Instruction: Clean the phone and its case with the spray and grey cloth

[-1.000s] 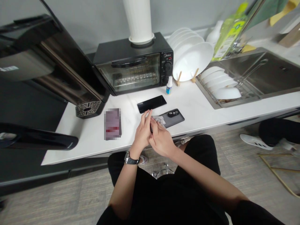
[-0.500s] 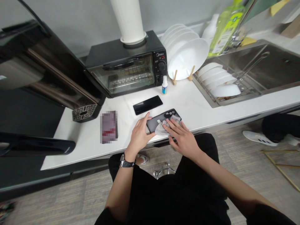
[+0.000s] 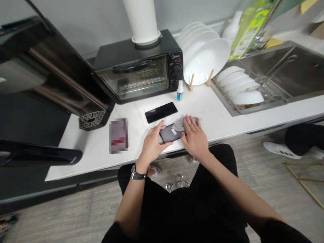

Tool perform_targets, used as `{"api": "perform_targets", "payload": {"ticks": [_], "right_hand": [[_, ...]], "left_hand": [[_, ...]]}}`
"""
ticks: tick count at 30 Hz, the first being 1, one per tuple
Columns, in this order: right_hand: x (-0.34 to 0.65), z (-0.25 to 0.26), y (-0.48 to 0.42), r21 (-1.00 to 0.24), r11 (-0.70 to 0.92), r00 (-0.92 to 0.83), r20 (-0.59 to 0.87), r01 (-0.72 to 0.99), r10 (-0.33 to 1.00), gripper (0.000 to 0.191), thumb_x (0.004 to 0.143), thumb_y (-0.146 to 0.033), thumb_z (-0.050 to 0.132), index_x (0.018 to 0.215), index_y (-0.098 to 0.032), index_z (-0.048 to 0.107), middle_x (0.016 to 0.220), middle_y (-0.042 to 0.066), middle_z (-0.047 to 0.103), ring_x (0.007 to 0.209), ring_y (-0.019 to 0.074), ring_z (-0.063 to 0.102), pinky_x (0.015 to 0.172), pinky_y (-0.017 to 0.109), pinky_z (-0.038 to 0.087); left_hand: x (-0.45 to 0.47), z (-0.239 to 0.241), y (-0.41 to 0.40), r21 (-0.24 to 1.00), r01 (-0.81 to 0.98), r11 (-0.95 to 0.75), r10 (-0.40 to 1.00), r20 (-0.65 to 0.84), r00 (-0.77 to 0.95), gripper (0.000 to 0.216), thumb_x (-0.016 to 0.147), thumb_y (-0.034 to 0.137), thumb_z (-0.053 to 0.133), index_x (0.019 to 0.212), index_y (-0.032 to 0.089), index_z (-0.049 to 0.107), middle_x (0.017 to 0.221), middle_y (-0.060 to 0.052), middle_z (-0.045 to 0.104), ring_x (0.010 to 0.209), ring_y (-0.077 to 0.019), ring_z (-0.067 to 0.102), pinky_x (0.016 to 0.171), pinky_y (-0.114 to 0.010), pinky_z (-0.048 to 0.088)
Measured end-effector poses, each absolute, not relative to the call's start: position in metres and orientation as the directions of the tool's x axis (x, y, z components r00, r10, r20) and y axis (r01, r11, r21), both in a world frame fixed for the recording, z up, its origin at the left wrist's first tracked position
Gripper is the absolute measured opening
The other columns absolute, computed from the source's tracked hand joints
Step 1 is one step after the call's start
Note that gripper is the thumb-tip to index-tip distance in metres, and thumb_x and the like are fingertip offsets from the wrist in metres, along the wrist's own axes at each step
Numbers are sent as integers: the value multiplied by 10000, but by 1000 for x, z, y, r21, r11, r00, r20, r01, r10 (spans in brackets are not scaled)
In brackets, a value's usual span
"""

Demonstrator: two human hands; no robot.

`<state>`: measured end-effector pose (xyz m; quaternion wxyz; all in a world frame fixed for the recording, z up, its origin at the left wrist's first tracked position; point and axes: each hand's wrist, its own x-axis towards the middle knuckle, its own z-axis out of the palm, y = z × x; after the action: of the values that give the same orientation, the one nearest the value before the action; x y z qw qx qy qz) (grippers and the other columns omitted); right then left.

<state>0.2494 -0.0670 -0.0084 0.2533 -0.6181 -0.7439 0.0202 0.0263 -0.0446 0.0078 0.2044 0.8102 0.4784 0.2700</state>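
Counter scene from a head-worn camera, read from left to right. At far left, a black appliance with a perforated drip tray [image 3: 92, 119] stands at the end of the white table [image 3: 101, 162]. A pixelated, unreadable package [image 3: 118, 135] lies flat on the table, well apart from the hands. A black toaster oven [image 3: 136, 72] stands against the wall behind it. A black smartphone [image 3: 160, 112] lies just beyond the hands, apparently set clear of the work. The left hand [image 3: 153, 145], with a wristwatch [image 3: 138, 175] on its wrist, is curved over the near end of a dark grey phone [image 3: 168, 134]. Its fingers are closed on the phone's edge, which appears to keep the phone from sliding. The right hand [image 3: 194, 138] rests with its fingers spread, not closed, pressing a crumpled grey cloth [image 3: 184, 123] against the phone's far end, so that the cloth is held in contact with it. Further right are a small bottle with a blue label [image 3: 180, 91], white plates propped upright in a wooden stand [image 3: 205, 57], and white bowls in a wire rack [image 3: 240, 89] over a stainless steel sink [image 3: 283, 67]. Below the table at right, a white sneaker [image 3: 280, 150] belongs to another person.
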Motion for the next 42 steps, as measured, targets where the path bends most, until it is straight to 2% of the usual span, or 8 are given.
{"api": "perform_targets", "payload": {"ticks": [4, 9, 13, 18, 24, 32, 36, 42], "right_hand": [[209, -4, -62, -363, 272, -154, 322, 891, 934, 618, 972, -218, 437, 1528, 43, 507, 1675, 242, 400, 1592, 346, 373, 1315, 548, 306], [166, 2, -63, -404, 352, -242, 298, 844, 923, 653, 944, -198, 454, 1538, 73, 483, 1626, 261, 471, 1557, 332, 438, 1311, 488, 337], [166, 3, -78, -428, 419, -302, 316, 801, 899, 621, 971, -199, 431, 1540, 42, 499, 1627, 239, 480, 1548, 320, 455, 1301, 494, 363], [196, 3, -113, -444, 481, -357, 337, 756, 871, 572, 1048, -294, 463, 1592, -118, 484, 1647, 149, 489, 1548, 281, 462, 1285, 521, 395], [236, -2, -134, -411, 405, -274, 341, 816, 899, 568, 1087, -324, 468, 1640, -206, 419, 1650, 93, 493, 1550, 291, 456, 1262, 562, 417], [272, -14, -115, -361, 300, -154, 381, 883, 912, 611, 1096, -378, 466, 1672, -206, 353, 1680, 104, 448, 1566, 318, 428, 1262, 597, 392], [278, -14, -93, -375, 244, -89, 385, 894, 919, 603, 1103, -396, 427, 1652, -149, 388, 1686, 139, 435, 1573, 340, 412, 1264, 602, 380], [261, -8, -63, -398, 212, -58, 364, 893, 930, 586, 1087, -317, 348, 1612, -73, 439, 1668, 207, 442, 1596, 356, 362, 1284, 626, 322]], "left_hand": [[27, 6, -46, 606, 650, -460, 885, 252, 392, 1030, 866, 280, 840, 1680, 308, 210, 1462, -102, 634, 1345, -299, 600, 1163, -517, 499], [24, 4, -48, 623, 613, -486, 872, 298, 389, 847, 961, 62, 492, 1698, 292, 145, 1703, -156, 291, 1595, -289, 341, 1281, -520, 386], [22, 2, -48, 638, 586, -499, 863, 304, 404, 956, 904, 59, 540, 1706, 287, 73, 1734, -162, 218, 1626, -322, 268, 1303, -560, 349], [25, 3, -48, 666, 600, -442, 893, 265, 363, 1088, 815, 64, 683, 1699, 324, 105, 1688, -147, 347, 1386, -297, 581, 1162, -500, 522], [27, 11, -47, 635, 644, -426, 899, 217, 381, 1113, 824, 148, 803, 1702, 310, 138, 1471, -83, 650, 1340, -306, 586, 1143, -509, 507], [27, 12, -46, 633, 659, -406, 908, 202, 366, 1162, 792, 314, 921, 1691, 345, 184, 1467, -59, 664, 1355, -314, 579, 1154, -518, 477], [27, 13, -46, 627, 666, -404, 909, 191, 372, 1152, 798, 310, 918, 1692, 360, 192, 1477, -52, 656, 1346, -313, 582, 1150, -513, 482], [26, 9, -45, 625, 657, -421, 902, 210, 378, 1146, 798, 336, 918, 1690, 353, 199, 1476, -61, 655, 1340, -315, 589, 1155, -519, 481]]}}
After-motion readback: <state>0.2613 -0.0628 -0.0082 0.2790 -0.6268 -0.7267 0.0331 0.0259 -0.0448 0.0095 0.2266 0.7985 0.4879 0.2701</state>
